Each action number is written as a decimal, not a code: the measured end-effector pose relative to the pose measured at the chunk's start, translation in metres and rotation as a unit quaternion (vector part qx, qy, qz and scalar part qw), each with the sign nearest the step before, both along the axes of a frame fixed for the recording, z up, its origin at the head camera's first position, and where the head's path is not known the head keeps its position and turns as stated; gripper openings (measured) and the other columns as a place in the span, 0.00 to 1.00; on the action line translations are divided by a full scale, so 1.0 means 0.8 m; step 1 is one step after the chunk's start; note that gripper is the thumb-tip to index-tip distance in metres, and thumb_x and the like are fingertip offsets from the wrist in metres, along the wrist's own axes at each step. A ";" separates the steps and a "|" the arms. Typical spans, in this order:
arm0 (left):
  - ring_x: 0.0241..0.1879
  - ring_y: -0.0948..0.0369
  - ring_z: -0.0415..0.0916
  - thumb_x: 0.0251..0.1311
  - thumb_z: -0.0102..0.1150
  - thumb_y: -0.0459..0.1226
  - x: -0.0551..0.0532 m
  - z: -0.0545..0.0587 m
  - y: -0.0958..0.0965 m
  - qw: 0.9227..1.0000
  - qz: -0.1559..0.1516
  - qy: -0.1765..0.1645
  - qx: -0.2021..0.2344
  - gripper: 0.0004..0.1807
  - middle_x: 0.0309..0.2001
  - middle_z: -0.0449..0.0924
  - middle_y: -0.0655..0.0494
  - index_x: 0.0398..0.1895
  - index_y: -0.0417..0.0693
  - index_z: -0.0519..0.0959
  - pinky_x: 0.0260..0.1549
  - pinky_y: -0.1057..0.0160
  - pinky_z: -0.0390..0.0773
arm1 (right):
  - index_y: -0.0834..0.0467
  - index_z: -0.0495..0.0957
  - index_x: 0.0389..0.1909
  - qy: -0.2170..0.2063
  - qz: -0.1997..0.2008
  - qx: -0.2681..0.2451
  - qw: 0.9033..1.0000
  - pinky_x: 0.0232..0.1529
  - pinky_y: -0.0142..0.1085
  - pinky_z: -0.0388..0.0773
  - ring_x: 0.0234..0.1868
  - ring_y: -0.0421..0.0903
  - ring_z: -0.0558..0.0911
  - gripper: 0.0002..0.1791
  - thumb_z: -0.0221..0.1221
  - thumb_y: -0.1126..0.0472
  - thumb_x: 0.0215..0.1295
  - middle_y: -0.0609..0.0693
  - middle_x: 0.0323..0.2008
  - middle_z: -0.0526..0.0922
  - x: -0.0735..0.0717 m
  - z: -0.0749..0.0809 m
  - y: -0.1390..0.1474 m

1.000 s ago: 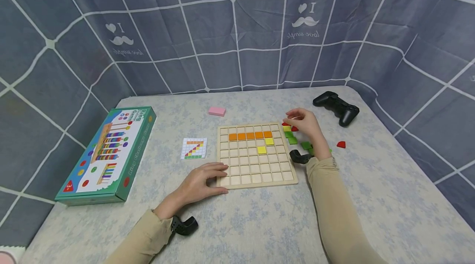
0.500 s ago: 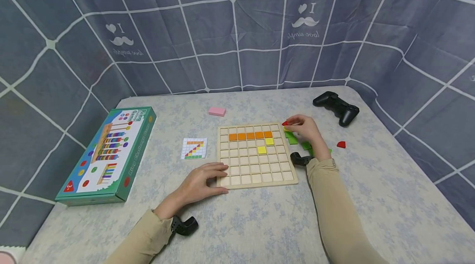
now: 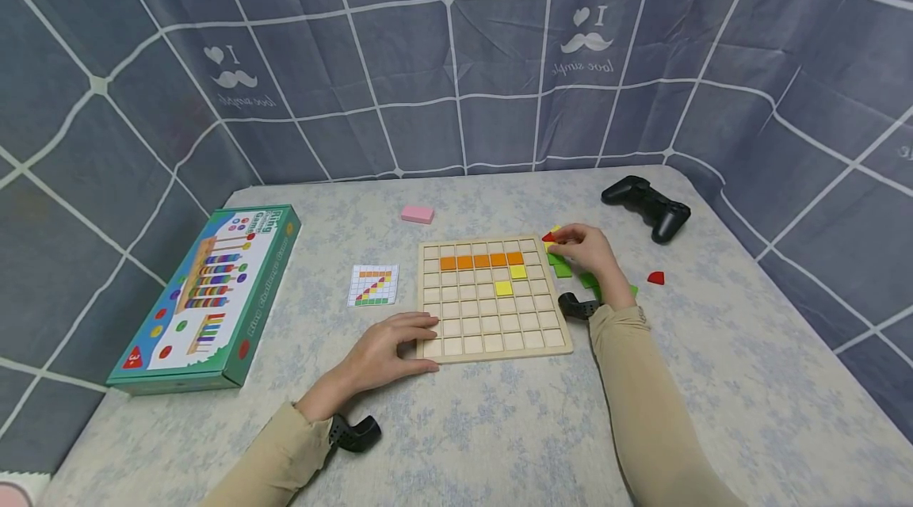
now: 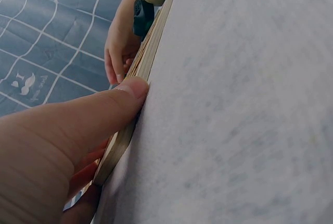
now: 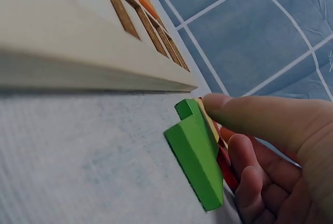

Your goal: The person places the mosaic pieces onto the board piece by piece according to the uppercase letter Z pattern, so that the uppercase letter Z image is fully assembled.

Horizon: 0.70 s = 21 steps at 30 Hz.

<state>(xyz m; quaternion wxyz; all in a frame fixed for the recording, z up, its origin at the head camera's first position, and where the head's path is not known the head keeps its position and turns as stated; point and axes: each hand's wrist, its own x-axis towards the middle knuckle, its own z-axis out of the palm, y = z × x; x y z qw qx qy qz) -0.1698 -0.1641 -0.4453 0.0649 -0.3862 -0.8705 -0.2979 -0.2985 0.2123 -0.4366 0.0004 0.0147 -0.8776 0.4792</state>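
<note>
A square wooden grid board point(image 3: 492, 322) lies mid-table, with a row of orange tiles point(image 3: 482, 261) and two yellow tiles point(image 3: 503, 287) in its cells. At the board's near left corner my left hand point(image 3: 381, 352) rests, fingers over the left side and the thumb point(image 4: 132, 89) along the near edge. My right hand point(image 3: 585, 247) is at the small pile by the far right corner. Its thumb touches yellow and red pieces there; a red piece point(image 3: 548, 238) shows at the fingertips. Whether it pinches one is hidden. Green tiles point(image 5: 195, 161) lie beside it.
A small pattern card point(image 3: 373, 285) lies left of the board. A boxed game point(image 3: 207, 297) is farther left, and a pink block point(image 3: 417, 214) sits behind. To the right are a black game controller point(image 3: 647, 207) and a loose red piece point(image 3: 656, 277).
My right hand has come down onto the pile and its fingers have drawn together. A yellow piece now shows behind the red one. The left hand has stayed put.
</note>
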 end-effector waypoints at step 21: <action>0.59 0.57 0.69 0.47 0.70 0.50 0.000 0.000 0.000 1.000 0.004 -0.007 0.001 0.25 0.57 0.76 0.56 0.46 0.46 0.83 0.58 0.58 0.69 | 0.63 0.78 0.47 -0.003 -0.019 0.071 0.997 0.41 0.44 0.72 0.41 0.54 0.73 0.21 0.66 0.54 0.58 0.60 0.46 0.77 0.001 0.000 -0.005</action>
